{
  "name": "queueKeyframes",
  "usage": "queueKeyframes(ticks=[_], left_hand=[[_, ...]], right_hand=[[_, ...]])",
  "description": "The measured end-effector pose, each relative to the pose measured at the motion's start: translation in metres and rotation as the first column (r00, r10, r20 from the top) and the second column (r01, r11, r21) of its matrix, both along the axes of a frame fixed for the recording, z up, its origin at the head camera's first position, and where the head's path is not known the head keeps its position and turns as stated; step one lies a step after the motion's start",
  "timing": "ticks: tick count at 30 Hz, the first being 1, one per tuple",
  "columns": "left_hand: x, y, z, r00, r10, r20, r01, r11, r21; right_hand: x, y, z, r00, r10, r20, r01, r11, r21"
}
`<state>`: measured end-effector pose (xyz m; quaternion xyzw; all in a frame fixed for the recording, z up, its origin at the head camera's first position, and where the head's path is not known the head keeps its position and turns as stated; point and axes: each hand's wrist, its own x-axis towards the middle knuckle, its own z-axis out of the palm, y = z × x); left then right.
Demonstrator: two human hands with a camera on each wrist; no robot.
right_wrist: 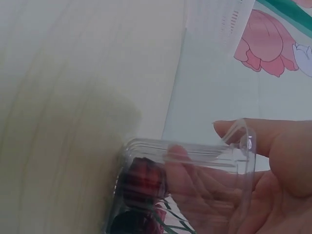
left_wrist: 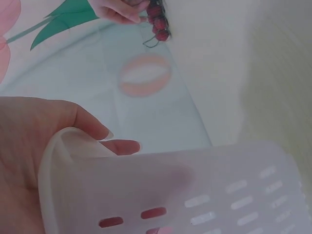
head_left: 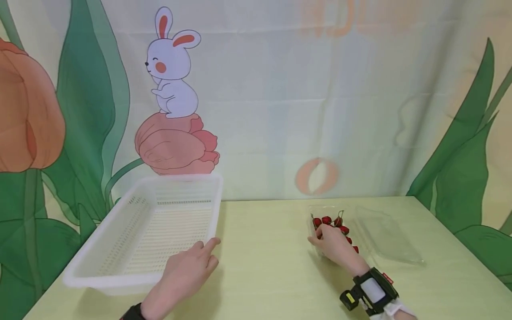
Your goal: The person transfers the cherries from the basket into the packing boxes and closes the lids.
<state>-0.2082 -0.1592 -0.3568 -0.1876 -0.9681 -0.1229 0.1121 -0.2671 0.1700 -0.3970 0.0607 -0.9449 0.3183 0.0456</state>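
A white slotted plastic basket (head_left: 182, 218) stands at the left of the table. My left hand (head_left: 188, 271) holds its near right corner, with the rim running between thumb and fingers; in the left wrist view, parts of the fingers are hidden behind the wall (left_wrist: 141, 190). On the right, red cherries (head_left: 344, 230) with green stems lie in a clear plastic box (head_left: 310, 213). My right hand (head_left: 336, 244) reaches into that box, its fingertips at a dark red cherry (right_wrist: 144, 180). The thumb (right_wrist: 226, 127) stays apart from the other fingers, which show through the clear wall.
A clear lid (head_left: 388, 235) lies beside the box on its right. The pale yellow table (head_left: 264, 266) runs back to a printed cloth (head_left: 272, 111) with a rabbit and tulips. A dark strapped device (head_left: 374, 289) sits on the right wrist.
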Motion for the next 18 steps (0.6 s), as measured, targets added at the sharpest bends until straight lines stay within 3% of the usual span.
queueKeyframes(ticks=[18], left_hand=[[0.001, -0.038, 0.003, 0.991, 0.113, 0.067, -0.113, 0.994, -0.002]], right_hand=[[-0.021, -0.030, -0.005, 0.995, 0.096, -0.028, -0.097, 0.995, -0.021]])
